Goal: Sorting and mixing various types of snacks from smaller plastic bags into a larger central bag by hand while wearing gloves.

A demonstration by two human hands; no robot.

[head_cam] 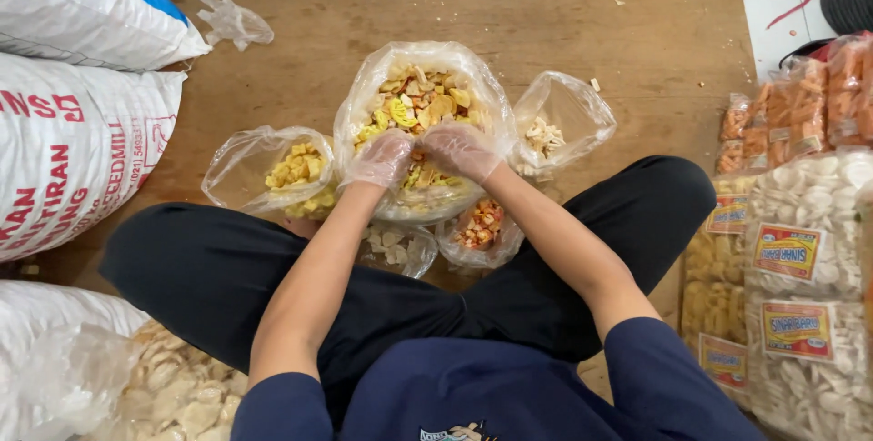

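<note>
My left hand [382, 159] and right hand [461, 150], gloved and half curled, dig together into the mixed crackers in the big bag [364, 100] mid-board [637, 32], while smaller bags [241, 164] gape around it within reach, whether gripping I cannot tell.

Your left hand [382, 159] and right hand [459, 150] wear clear, filmy gloves over a clear bag of mixed crackers [418, 100], yellow, tan and orange. Your trousers [209, 268] are black, the wooden board [364, 14] brown, and the sacks [73, 141] white with red print.
</note>
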